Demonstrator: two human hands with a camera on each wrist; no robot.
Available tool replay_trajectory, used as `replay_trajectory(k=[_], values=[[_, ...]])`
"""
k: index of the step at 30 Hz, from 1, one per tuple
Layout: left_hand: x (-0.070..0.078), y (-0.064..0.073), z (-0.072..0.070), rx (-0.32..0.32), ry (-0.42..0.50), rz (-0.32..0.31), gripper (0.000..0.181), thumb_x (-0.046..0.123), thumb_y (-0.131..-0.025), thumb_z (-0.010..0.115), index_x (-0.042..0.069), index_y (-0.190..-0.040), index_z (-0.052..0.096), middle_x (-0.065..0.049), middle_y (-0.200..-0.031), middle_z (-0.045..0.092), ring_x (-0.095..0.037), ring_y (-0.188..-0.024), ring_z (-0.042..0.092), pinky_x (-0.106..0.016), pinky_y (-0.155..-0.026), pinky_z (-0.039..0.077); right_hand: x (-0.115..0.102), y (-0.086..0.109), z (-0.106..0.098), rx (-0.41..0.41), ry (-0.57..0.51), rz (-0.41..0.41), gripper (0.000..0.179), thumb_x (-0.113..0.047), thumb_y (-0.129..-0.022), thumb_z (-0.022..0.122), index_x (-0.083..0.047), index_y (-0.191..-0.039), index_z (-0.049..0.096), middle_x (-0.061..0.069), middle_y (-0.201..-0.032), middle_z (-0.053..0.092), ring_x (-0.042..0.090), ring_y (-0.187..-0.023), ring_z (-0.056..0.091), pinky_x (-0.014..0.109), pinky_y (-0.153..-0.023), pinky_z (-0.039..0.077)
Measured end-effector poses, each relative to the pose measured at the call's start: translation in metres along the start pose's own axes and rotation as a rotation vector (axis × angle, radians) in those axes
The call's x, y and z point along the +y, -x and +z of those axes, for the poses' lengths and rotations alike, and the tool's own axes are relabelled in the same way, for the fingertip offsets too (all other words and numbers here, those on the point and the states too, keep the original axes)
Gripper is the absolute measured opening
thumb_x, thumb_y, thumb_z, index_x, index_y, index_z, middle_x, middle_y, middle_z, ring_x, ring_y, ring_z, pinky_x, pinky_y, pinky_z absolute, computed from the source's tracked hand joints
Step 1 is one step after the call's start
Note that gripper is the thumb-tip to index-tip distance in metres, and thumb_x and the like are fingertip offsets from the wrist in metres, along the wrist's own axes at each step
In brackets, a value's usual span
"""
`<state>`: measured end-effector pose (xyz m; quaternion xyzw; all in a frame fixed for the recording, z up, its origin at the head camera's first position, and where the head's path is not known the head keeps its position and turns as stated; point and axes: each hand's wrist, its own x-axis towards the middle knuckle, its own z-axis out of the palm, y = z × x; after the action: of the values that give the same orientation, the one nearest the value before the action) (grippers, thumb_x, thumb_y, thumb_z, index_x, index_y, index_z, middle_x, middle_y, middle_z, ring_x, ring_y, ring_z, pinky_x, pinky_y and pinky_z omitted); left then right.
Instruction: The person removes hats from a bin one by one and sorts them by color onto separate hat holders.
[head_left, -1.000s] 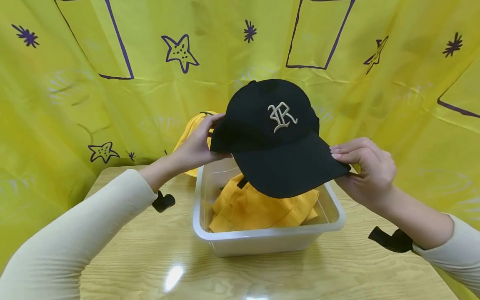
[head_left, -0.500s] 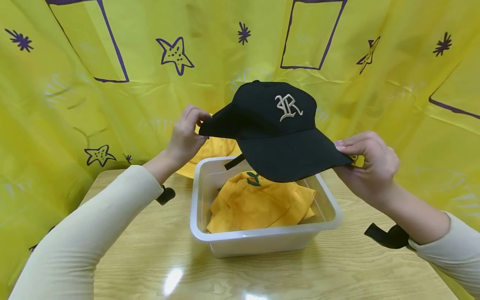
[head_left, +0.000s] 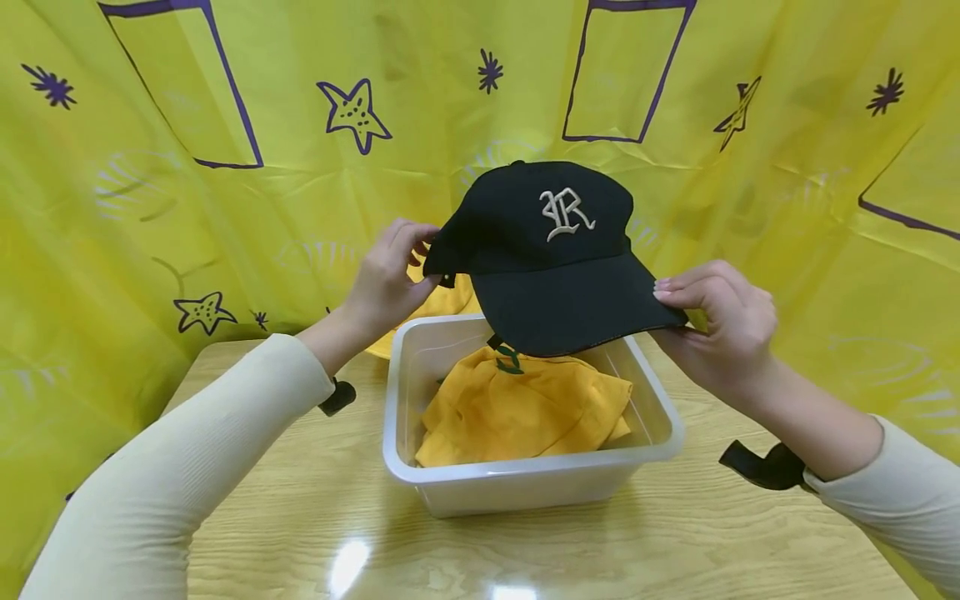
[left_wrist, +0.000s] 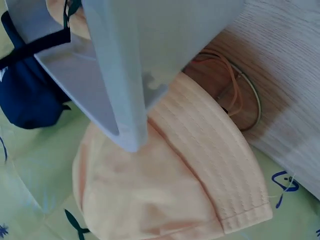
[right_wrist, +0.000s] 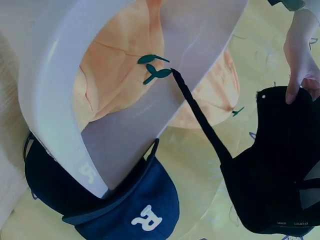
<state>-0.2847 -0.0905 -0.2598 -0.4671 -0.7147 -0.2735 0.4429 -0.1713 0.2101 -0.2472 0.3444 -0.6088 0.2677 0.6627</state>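
Observation:
A black baseball cap (head_left: 558, 258) with a light letter R hangs over the bin, held by both hands. My left hand (head_left: 393, 275) pinches its rear edge. My right hand (head_left: 720, 325) grips the brim's right side between thumb and fingers. From the cap's underside, a black strap (right_wrist: 200, 117) dangles down in the right wrist view. Below it stands a white plastic bin (head_left: 532, 471) with a yellow hat (head_left: 517, 408) inside, which carries a green sprout.
Behind the bin lies another yellow hat (left_wrist: 150, 185), its stitched brim showing in the left wrist view. A navy cap (right_wrist: 145, 210) with a letter R stands beside the bin. Cord-like loops (left_wrist: 235, 85) lie on the wooden table (head_left: 277, 517). A yellow curtain (head_left: 442, 50) hangs behind.
The cap tilted up and left, then came slightly back right, uncovering the green sprout below. My left hand shifted its hold along the rear edge; the right hand kept the brim.

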Motion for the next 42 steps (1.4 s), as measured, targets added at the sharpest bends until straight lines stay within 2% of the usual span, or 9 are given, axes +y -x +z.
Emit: replay_trajectory(k=[4,8,10,14,17,21,27,33,42], values=[[0.013,-0.002,0.002,0.018,0.017,0.002,0.051,-0.002,-0.073,0.077,-0.008,-0.114,0.047,-0.023,-0.102,0.052,-0.029,-0.077,0.054,-0.033,-0.063,0.052,0.002,0.0,0.001,-0.005,-0.007,-0.008,0.044,-0.027,-0.085,0.069,0.005,-0.061,0.051,0.019,-0.055,0.054,0.033,-0.047,0.049,0.015,-0.069,0.048],[0.033,-0.003,0.004,0.068,-0.018,0.053,0.058,0.008,-0.071,0.081,-0.004,-0.117,0.048,-0.022,-0.104,0.052,-0.027,-0.076,0.054,-0.031,-0.059,0.05,0.006,0.001,0.002,-0.021,-0.003,-0.009,0.041,-0.025,-0.084,0.069,0.005,-0.062,0.052,0.02,-0.056,0.054,0.034,-0.048,0.049,0.024,-0.061,0.048],[0.045,-0.003,0.006,0.089,-0.04,0.09,0.057,0.013,-0.069,0.081,-0.002,-0.115,0.051,-0.02,-0.101,0.054,-0.027,-0.078,0.055,-0.032,-0.058,0.05,0.008,0.001,0.002,-0.031,0.004,-0.009,0.039,-0.023,-0.083,0.069,0.005,-0.063,0.052,0.02,-0.057,0.054,0.035,-0.048,0.05,0.031,-0.055,0.046],[0.069,-0.007,0.012,0.1,-0.006,0.137,0.051,0.017,-0.067,0.081,0.001,-0.109,0.056,-0.016,-0.098,0.057,-0.027,-0.085,0.058,-0.034,-0.066,0.052,0.012,0.001,0.004,-0.046,0.012,-0.01,0.033,-0.016,-0.08,0.071,0.005,-0.063,0.053,0.019,-0.057,0.055,0.035,-0.049,0.051,0.038,-0.051,0.042],[0.083,-0.016,0.016,0.095,0.023,0.151,0.045,0.02,-0.068,0.082,0.003,-0.103,0.06,-0.014,-0.096,0.06,-0.027,-0.086,0.058,-0.035,-0.073,0.05,0.015,0.001,0.006,-0.067,0.025,-0.017,0.027,-0.01,-0.077,0.071,0.005,-0.064,0.053,0.019,-0.058,0.055,0.035,-0.049,0.051,0.04,-0.05,0.041],[0.095,-0.031,0.02,0.055,0.003,0.134,0.033,0.02,-0.073,0.078,0.006,-0.099,0.065,-0.01,-0.096,0.062,-0.025,-0.086,0.059,-0.033,-0.072,0.048,0.021,-0.001,0.009,-0.087,0.063,-0.031,0.022,-0.005,-0.075,0.07,0.005,-0.065,0.053,0.019,-0.058,0.054,0.036,-0.05,0.051,0.044,-0.048,0.04],[0.098,-0.056,0.022,-0.019,-0.004,0.061,0.025,0.009,-0.076,0.071,0.007,-0.101,0.069,-0.009,-0.098,0.062,-0.023,-0.087,0.057,-0.029,-0.074,0.051,0.032,-0.016,0.01,-0.1,0.136,-0.057,0.027,-0.009,-0.077,0.072,0.006,-0.067,0.051,0.021,-0.06,0.052,0.039,-0.052,0.05,0.051,-0.045,0.035],[0.09,-0.084,0.023,-0.069,-0.049,0.002,0.026,0.012,-0.081,0.067,0.008,-0.107,0.067,-0.008,-0.104,0.061,-0.022,-0.091,0.056,-0.031,-0.07,0.053,0.048,-0.037,0.013,-0.098,0.25,-0.074,0.025,-0.004,-0.073,0.074,0.007,-0.068,0.051,0.023,-0.062,0.051,0.042,-0.056,0.051,0.052,-0.043,0.027],[0.072,-0.119,0.031,-0.279,-0.149,-0.104,0.035,0.019,-0.089,0.065,0.012,-0.124,0.061,-0.006,-0.116,0.057,-0.022,-0.102,0.055,-0.032,-0.072,0.055,0.079,-0.052,0.022,-0.106,0.376,-0.075,0.025,-0.01,-0.081,0.068,0.007,-0.071,0.053,0.023,-0.065,0.052,0.042,-0.061,0.052,0.053,-0.045,0.028]])
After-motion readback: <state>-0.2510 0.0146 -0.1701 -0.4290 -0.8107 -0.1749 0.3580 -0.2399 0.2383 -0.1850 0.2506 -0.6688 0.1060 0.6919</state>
